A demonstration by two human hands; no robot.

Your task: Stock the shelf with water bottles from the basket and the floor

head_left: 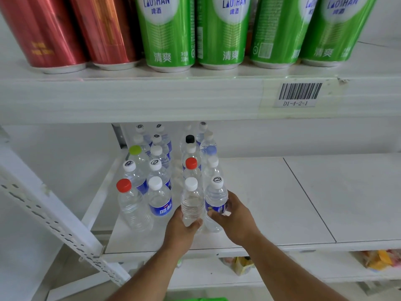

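We are looking at a shop: white metal shelving (195,98) with a perforated upright (54,224), a barcode label (299,93) reading D1-4-2-1 stuck on the shelf edge, rows of red cans (43,33) and green cans (167,33) above, water bottles (160,200) lined up in files below, and packaged goods (377,260) on the lowest shelf.

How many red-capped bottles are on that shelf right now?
2. One red-capped bottle stands at the front left corner of the group; the other is in the third column, just behind the bottle held by the left hand. Others could hide further back.
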